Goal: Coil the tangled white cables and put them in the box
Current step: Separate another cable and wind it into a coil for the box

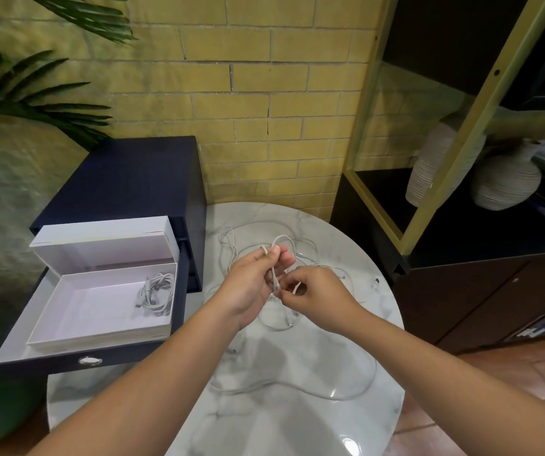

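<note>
Marble table (297, 416) is strewn with tangled white cables (347, 388), right of the open box (77, 311), where one coiled cable (156, 294) is already laid. A strand is gripped by left hand (251, 284) and pinched by right hand (320, 297); rest judged uncoiled.

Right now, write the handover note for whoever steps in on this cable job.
Left hand: fingers curled round a loop of white cable, above the marble table.
Right hand: pinches the same cable lower down.
Done: one coiled cable lies in the open white box.
Left: finish this coil, box it, then coil the loose cables spread on the table.
</note>
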Tool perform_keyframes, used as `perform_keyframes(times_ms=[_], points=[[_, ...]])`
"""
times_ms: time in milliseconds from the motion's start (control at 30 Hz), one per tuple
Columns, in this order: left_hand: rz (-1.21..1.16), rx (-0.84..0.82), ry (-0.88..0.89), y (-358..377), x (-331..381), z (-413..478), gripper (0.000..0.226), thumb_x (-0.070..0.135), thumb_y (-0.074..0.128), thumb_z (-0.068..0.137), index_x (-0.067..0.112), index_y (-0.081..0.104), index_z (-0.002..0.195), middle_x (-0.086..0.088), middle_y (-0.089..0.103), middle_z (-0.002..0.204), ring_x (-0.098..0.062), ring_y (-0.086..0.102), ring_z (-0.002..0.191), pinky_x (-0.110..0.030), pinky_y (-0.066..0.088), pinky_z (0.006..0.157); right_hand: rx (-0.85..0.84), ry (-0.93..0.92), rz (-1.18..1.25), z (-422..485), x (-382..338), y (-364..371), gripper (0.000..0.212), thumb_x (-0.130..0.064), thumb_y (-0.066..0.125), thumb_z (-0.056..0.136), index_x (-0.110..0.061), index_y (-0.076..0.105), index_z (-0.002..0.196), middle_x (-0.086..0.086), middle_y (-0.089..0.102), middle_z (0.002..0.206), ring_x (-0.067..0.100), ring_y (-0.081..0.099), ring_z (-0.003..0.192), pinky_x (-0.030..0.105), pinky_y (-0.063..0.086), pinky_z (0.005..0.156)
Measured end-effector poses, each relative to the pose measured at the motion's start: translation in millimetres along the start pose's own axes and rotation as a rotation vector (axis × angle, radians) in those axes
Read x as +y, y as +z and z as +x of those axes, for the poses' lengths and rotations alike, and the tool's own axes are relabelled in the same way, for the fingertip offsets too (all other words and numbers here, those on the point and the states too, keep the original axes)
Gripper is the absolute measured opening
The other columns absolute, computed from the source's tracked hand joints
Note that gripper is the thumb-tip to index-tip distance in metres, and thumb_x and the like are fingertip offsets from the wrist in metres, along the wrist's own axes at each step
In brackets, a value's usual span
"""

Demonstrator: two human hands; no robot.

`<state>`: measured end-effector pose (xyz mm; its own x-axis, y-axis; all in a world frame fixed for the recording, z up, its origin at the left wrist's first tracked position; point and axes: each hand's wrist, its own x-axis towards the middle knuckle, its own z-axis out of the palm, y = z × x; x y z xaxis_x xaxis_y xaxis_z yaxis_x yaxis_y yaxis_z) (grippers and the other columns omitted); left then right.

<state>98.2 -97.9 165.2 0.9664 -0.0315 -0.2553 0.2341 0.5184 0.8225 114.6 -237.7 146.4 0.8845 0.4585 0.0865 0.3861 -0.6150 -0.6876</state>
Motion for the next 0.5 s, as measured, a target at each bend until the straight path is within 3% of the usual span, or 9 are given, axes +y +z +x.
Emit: perform_keyframes(times_ms=[167,333,500], points=[[0.051,0.012,0.008,1.6,-3.3,0.3,0.018,0.016,0.049,0.098,0.007,0.064,0.103,-0.004,0.071,0.089,-0.011,0.068,0.084,-0.021,0.056,0.071,0.043,-0.045,-0.194,-0.4,-1.9,2.8,0.008,-0.024,0.06,0.08,-0.02,0.067,0.079,-0.013,0.056,0.074,0.009,0.055,0.068,0.032,0.048,0.062],[0.064,0.022,0.024,1.1,-4.5,0.8,0.018,0.016,0.05,0.099,0.007,0.065,0.105,-0.003,0.072,0.089,-0.014,0.066,0.086,-0.033,0.049,0.09,0.105,-0.055,-0.207,0.3,-3.5,4.2,0.007,-0.022,0.061,0.077,-0.018,0.059,0.072,-0.011,0.052,0.069,0.012,0.052,0.066,0.03,0.043,0.057],[0.054,0.029,0.027,2.0,-5.4,0.7,0.018,0.016,0.051,0.098,0.008,0.065,0.104,-0.002,0.073,0.089,-0.012,0.066,0.085,-0.023,0.05,0.079,0.113,-0.039,-0.195,0.9,-2.6,6.4,0.012,-0.023,0.063,0.076,-0.02,0.053,0.07,-0.014,0.048,0.066,0.011,0.049,0.065,0.025,0.037,0.054]])
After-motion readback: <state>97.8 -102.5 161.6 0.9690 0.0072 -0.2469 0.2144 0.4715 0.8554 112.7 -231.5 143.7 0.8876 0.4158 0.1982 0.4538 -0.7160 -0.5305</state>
